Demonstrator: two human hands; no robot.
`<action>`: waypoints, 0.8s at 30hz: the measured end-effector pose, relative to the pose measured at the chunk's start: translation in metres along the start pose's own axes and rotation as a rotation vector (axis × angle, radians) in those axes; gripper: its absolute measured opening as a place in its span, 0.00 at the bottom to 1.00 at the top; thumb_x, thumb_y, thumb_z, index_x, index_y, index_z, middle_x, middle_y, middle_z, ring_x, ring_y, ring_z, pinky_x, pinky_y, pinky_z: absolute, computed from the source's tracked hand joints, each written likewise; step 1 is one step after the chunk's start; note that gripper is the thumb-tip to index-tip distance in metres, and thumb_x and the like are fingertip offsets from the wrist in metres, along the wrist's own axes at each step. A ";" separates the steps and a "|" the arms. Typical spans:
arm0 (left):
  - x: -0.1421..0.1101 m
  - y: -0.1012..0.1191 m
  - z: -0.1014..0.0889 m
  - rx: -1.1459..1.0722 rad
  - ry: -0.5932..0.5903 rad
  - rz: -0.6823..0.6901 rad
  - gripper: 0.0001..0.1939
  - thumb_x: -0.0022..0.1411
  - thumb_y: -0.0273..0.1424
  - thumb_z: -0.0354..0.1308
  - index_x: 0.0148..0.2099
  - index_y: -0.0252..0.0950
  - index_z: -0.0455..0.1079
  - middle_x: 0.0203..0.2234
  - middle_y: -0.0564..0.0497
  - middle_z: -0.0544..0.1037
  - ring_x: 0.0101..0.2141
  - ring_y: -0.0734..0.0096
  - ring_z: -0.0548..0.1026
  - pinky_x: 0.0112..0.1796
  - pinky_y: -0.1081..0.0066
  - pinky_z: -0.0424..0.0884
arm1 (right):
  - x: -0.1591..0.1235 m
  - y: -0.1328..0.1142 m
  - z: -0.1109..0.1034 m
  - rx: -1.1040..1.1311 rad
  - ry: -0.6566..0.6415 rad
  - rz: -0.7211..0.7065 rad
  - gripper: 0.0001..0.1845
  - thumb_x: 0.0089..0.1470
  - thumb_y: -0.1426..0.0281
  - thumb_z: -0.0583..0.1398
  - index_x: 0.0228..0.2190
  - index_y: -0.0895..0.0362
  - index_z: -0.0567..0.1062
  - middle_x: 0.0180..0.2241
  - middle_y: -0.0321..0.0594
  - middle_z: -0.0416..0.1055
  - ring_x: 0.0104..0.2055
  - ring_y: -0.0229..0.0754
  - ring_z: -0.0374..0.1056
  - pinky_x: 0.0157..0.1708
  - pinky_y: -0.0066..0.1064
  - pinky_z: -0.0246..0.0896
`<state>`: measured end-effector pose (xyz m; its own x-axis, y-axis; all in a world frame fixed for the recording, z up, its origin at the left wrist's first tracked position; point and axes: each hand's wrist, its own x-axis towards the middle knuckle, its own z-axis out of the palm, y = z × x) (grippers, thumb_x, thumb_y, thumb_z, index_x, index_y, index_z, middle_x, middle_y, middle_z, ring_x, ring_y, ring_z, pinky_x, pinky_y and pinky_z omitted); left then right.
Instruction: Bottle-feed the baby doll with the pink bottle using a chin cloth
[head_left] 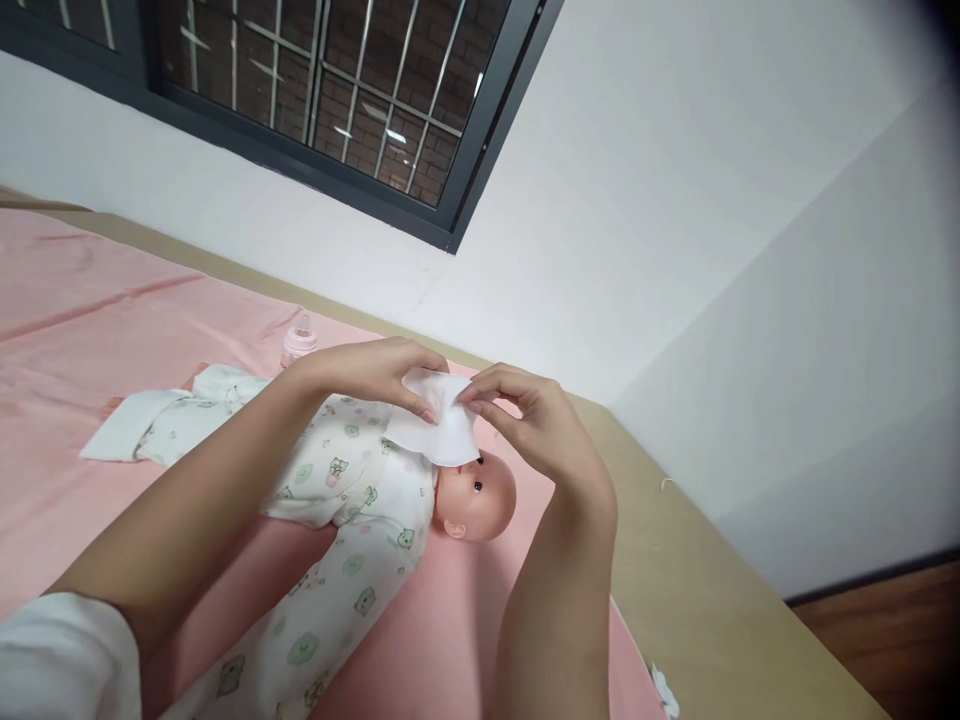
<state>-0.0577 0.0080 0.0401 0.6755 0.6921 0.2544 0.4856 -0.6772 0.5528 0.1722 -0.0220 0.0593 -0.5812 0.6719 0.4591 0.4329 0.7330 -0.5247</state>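
Note:
A white tissue or cloth point(444, 440) is held between my two hands, just above the head of a baby doll point(480, 505). My left hand point(382, 375) has its thumb on the front of the tissue, with the fingers behind it. Thumb and fingertips of my right hand point(529, 410) pinch its right edge. The doll lies on its back in a white suit point(322, 465) printed with green and brown animals, and the tissue hides part of its face. One printed sleeve stretches toward me.
A small baby bottle point(300, 340) with a pink collar stands beyond my left forearm. The pink sheet point(97, 320) covers much of the wooden surface point(675, 570). White walls and a barred window point(322, 90) rise behind. Something small and white point(664, 690) lies at the near right edge.

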 end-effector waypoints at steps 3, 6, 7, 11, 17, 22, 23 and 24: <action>-0.001 0.000 -0.002 -0.153 -0.037 0.052 0.18 0.57 0.46 0.63 0.37 0.34 0.74 0.31 0.51 0.76 0.33 0.66 0.73 0.32 0.72 0.65 | -0.004 0.001 -0.005 0.024 0.020 0.010 0.06 0.56 0.70 0.61 0.33 0.53 0.80 0.36 0.38 0.76 0.40 0.40 0.71 0.43 0.34 0.67; -0.004 0.004 -0.003 -0.295 -0.009 0.132 0.15 0.56 0.42 0.65 0.38 0.35 0.76 0.39 0.49 0.77 0.40 0.63 0.74 0.38 0.71 0.68 | -0.007 0.004 -0.009 0.094 0.022 0.035 0.05 0.56 0.68 0.62 0.34 0.53 0.79 0.38 0.39 0.76 0.42 0.41 0.72 0.44 0.35 0.67; -0.006 0.006 -0.003 -0.321 0.014 0.154 0.14 0.56 0.41 0.65 0.39 0.36 0.76 0.43 0.49 0.76 0.43 0.62 0.73 0.41 0.70 0.68 | -0.008 0.006 -0.011 0.127 0.027 0.045 0.06 0.56 0.66 0.63 0.35 0.53 0.79 0.39 0.40 0.76 0.43 0.42 0.72 0.45 0.35 0.68; -0.009 0.013 -0.005 -0.304 0.070 0.170 0.12 0.55 0.41 0.65 0.38 0.39 0.77 0.50 0.50 0.73 0.52 0.57 0.69 0.49 0.66 0.65 | -0.008 0.027 -0.020 0.240 0.135 0.134 0.12 0.54 0.60 0.65 0.37 0.54 0.78 0.39 0.41 0.76 0.44 0.42 0.72 0.46 0.37 0.68; 0.004 0.009 0.009 -0.347 -0.070 0.114 0.15 0.57 0.42 0.63 0.34 0.34 0.73 0.30 0.50 0.74 0.33 0.66 0.73 0.32 0.72 0.66 | -0.005 0.112 -0.012 0.480 0.247 0.333 0.18 0.47 0.55 0.68 0.36 0.54 0.79 0.41 0.40 0.76 0.40 0.40 0.72 0.52 0.40 0.65; 0.026 0.001 0.036 -0.226 -0.219 0.157 0.14 0.59 0.40 0.61 0.31 0.33 0.70 0.25 0.54 0.70 0.28 0.71 0.68 0.28 0.74 0.60 | -0.020 0.188 0.023 0.710 0.261 0.600 0.21 0.37 0.58 0.73 0.34 0.54 0.79 0.38 0.40 0.77 0.40 0.42 0.72 0.52 0.39 0.65; 0.029 -0.001 0.039 -0.188 -0.235 0.162 0.13 0.59 0.39 0.60 0.32 0.33 0.70 0.25 0.55 0.70 0.28 0.72 0.67 0.29 0.74 0.60 | -0.024 0.198 0.030 0.746 0.261 0.642 0.22 0.37 0.58 0.73 0.34 0.54 0.79 0.39 0.40 0.77 0.40 0.42 0.73 0.52 0.39 0.65; 0.031 -0.003 0.042 -0.156 -0.249 0.163 0.12 0.59 0.38 0.60 0.33 0.33 0.71 0.25 0.55 0.71 0.28 0.72 0.67 0.29 0.74 0.59 | -0.028 0.206 0.036 0.787 0.258 0.669 0.21 0.37 0.58 0.73 0.34 0.54 0.79 0.39 0.40 0.77 0.40 0.42 0.73 0.52 0.39 0.65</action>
<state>-0.0150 0.0205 0.0127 0.8613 0.4828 0.1581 0.2824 -0.7138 0.6409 0.2530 0.1063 -0.0878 -0.1860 0.9825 -0.0049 -0.0112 -0.0071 -0.9999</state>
